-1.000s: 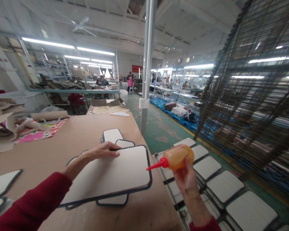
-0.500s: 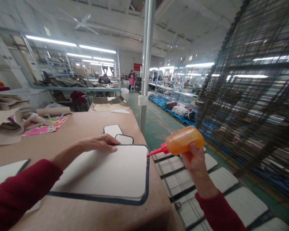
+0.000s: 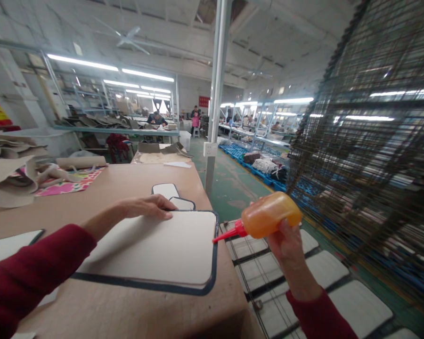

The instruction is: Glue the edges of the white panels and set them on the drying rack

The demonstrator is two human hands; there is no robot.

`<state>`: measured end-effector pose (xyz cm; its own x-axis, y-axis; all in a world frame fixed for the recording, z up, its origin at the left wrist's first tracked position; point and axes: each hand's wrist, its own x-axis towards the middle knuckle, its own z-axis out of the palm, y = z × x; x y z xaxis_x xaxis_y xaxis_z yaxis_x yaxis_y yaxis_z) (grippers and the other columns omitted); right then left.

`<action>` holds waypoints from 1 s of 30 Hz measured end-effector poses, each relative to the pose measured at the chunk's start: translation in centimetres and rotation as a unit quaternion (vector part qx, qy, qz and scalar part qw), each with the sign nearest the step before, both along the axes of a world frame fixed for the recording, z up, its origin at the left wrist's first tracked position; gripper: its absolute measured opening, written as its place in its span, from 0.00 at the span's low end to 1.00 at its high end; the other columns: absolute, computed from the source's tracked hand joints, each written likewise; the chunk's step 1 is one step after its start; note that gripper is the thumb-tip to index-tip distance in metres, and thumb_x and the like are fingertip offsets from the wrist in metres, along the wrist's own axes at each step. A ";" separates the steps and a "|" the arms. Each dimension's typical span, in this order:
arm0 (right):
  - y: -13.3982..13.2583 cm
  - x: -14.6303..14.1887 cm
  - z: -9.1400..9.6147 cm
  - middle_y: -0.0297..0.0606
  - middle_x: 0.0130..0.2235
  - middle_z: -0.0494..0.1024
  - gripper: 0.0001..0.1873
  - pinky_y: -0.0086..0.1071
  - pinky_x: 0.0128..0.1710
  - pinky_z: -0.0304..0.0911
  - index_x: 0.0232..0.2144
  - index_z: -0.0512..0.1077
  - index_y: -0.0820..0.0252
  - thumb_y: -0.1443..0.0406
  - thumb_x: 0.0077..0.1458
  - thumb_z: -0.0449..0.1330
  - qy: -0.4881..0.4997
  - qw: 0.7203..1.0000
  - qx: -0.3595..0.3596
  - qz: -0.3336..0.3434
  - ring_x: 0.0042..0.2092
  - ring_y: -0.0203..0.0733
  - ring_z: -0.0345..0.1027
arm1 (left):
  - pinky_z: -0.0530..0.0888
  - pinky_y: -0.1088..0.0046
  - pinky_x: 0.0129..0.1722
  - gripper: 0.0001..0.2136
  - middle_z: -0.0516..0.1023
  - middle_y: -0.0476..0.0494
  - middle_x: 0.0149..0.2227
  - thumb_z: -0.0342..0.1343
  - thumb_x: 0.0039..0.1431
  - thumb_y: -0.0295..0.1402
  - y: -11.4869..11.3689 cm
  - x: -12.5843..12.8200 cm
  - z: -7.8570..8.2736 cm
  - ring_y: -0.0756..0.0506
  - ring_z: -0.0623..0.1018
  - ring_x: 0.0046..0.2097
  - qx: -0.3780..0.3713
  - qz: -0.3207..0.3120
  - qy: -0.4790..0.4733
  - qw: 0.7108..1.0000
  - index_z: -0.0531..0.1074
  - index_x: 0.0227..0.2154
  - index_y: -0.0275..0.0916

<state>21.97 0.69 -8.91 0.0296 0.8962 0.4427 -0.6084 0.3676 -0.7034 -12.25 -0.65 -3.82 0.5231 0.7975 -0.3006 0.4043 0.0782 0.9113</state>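
Observation:
A large white panel (image 3: 162,254) with rounded corners and a dark blue edge lies on the brown table top. My left hand (image 3: 150,206) is at its far edge, thumb on the white face and the other fingers over the rim, closed on it. In my right hand (image 3: 286,242) is a squeeze bottle (image 3: 268,214) of amber liquid, tilted down to the left. Its red nozzle tip touches the panel's right edge, where the white face meets the dark border. Two small panels of the same look, one a white panel (image 3: 165,190), lie beyond the far edge.
The brown table (image 3: 144,310) ends just right of the panel. Beside it, lower down, a wire rack (image 3: 261,268) holds several white panels. A tall stack of wire racks (image 3: 367,141) stands at right. A metal post (image 3: 215,94) rises behind the table; fabric pieces (image 3: 14,179) lie at left.
My right hand has brought the bottle a little lower, so the nozzle tip has slid toward me along the panel's right edge. My left hand stays at the far edge.

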 end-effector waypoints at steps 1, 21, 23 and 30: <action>-0.1 0.0 0.0 0.45 0.44 0.81 0.32 0.60 0.55 0.61 0.46 0.74 0.53 0.54 0.35 0.73 -0.002 1.000 -0.001 0.002 0.49 0.60 0.73 | 0.73 0.73 0.31 0.16 0.82 0.42 0.33 0.63 0.49 0.42 0.0 -0.1 0.0 0.42 0.79 0.31 -0.005 -0.005 0.002 1.000 0.82 0.38 0.38; -1.5 -0.3 0.0 0.38 0.41 0.81 0.27 0.55 0.52 0.65 0.39 0.76 0.49 0.53 0.33 0.73 -0.007 1.000 -0.013 -0.015 0.43 0.52 0.75 | 0.75 0.71 0.31 0.16 0.82 0.42 0.28 0.64 0.48 0.42 0.4 -1.9 -1.2 0.41 0.79 0.31 -0.038 0.046 -0.009 0.998 0.81 0.38 0.38; -1.5 -0.3 0.0 0.38 0.41 0.81 0.29 0.57 0.51 0.65 0.40 0.76 0.49 0.53 0.32 0.74 -0.009 1.000 -0.018 -0.018 0.42 0.54 0.75 | 0.75 0.71 0.31 0.16 0.82 0.42 0.28 0.64 0.48 0.41 0.3 -2.0 -1.3 0.41 0.80 0.30 -0.037 0.052 -0.009 0.998 0.81 0.38 0.38; -1.9 -0.5 0.0 0.41 0.41 0.80 0.32 0.62 0.52 0.60 0.42 0.73 0.49 0.51 0.32 0.73 -0.039 0.999 -0.012 -0.021 0.43 0.57 0.74 | 0.74 0.72 0.30 0.16 0.82 0.42 0.32 0.62 0.50 0.41 0.2 -2.6 -2.0 0.41 0.80 0.31 -0.050 0.053 -0.023 0.997 0.80 0.40 0.38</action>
<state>21.51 -1.23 -8.92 0.0338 0.9053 0.4234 -0.5364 0.3739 -0.7566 -14.85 -0.49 -5.79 0.4529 0.8160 -0.3591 0.3468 0.2098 0.9142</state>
